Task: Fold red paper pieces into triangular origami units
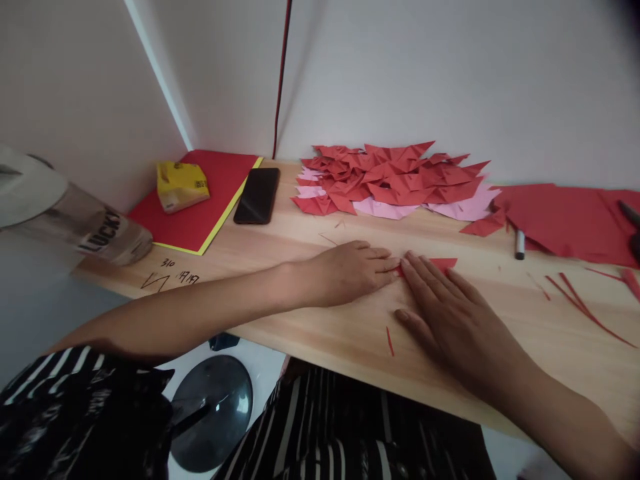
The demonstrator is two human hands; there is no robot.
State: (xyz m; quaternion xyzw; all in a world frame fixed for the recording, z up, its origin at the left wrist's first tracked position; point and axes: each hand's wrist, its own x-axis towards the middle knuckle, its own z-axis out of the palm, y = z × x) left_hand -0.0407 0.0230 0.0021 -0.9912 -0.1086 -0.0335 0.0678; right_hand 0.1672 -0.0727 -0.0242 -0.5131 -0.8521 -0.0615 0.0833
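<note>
A small piece of folded red paper [444, 264] lies flat on the wooden tabletop, mostly hidden beneath my fingers. My right hand [445, 303] rests on it palm down, fingers stretched out and thumb apart. My left hand [350, 272] lies flat beside it, its fingertips at the paper's left end and almost meeting my right fingers. Behind both hands sits a heap of folded red and pink paper pieces [395, 177]. A thin red paper strip [390, 341] lies just in front of my hands.
Red sheets [565, 213], a marker [520, 245] and dark-handled scissors [631, 220] are at the right, near red offcuts [583, 303]. Leftward are a phone [257, 195], a yellow packet [183, 185] on a red sheet [225, 173], and a bottle [105, 227]. A wall stands behind.
</note>
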